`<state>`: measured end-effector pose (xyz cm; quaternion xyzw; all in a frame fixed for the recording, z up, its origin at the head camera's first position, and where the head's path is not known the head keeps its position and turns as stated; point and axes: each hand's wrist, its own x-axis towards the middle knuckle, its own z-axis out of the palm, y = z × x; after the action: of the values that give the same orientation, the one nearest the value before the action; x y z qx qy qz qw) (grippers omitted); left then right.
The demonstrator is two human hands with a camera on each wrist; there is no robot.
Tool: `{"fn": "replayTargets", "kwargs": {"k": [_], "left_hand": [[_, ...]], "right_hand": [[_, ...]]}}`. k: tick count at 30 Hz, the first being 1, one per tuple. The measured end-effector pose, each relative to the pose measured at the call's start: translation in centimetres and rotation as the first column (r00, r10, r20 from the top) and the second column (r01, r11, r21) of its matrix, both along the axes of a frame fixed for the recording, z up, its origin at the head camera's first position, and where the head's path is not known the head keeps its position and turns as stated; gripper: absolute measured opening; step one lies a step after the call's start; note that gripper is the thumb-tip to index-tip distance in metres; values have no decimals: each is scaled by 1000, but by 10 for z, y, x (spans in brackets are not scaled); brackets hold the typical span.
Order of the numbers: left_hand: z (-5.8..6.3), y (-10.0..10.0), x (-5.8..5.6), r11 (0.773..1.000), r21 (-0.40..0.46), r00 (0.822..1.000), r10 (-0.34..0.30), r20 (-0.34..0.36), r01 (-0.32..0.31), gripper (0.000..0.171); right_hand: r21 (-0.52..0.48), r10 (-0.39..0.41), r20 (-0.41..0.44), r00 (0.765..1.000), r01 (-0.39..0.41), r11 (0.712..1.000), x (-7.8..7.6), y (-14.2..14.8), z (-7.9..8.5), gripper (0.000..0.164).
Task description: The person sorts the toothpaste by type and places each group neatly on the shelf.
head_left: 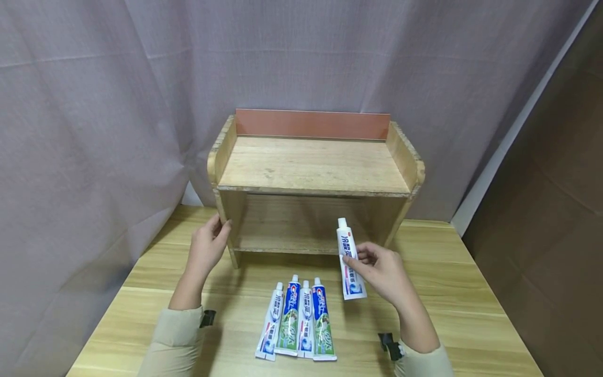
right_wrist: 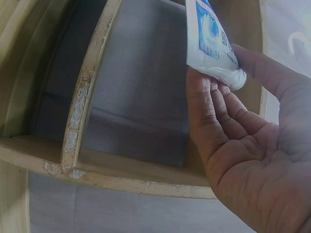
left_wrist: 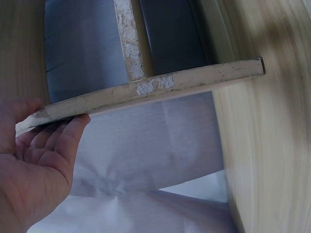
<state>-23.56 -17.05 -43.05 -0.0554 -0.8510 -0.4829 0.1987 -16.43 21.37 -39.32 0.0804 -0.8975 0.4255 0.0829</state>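
My right hand (head_left: 383,269) pinches a white toothpaste tube (head_left: 346,241) between thumb and fingers, cap up. The tube is in front of the lower compartment of a small wooden shelf (head_left: 311,165), near its right side. In the right wrist view the same white tube (right_wrist: 209,43) has its thumb and fingers around one end. At the shelf's left side panel (head_left: 231,220), my left hand (head_left: 207,243) grips the edge. The left wrist view has the thumb on one face of the panel and the fingers on the other.
Two white toothpaste tubes (head_left: 270,322) and two blue-green toothpaste tubes (head_left: 289,327) lie alternating in a row on the wooden table (head_left: 457,314), caps toward the shelf. A grey curtain (head_left: 301,52) hangs behind the shelf; a brown cloth (head_left: 542,183) hangs at the right.
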Motion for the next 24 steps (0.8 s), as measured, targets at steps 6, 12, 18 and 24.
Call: {"fn": "replayTargets", "kwargs": {"k": [6, 12, 18, 24], "left_hand": [[0, -1, 0, 1000, -4, 1000, 0, -10, 0, 40], [-2, -1, -1, 1000, -8, 1000, 2, -5, -2, 40], [0, -1, 0, 1000, -11, 1000, 1, 5, -1, 41], [0, -1, 0, 1000, -12, 1000, 1, 0, -1, 40]], "right_hand": [[-2, -4, 0, 1000, 4, 1000, -1, 0, 3, 29], [-5, -2, -4, 1000, 2, 1000, -1, 0, 6, 28], [-6, -4, -7, 1000, 4, 1000, -1, 0, 10, 27], [-2, -2, -3, 1000, 2, 1000, -2, 0, 15, 28]]}}
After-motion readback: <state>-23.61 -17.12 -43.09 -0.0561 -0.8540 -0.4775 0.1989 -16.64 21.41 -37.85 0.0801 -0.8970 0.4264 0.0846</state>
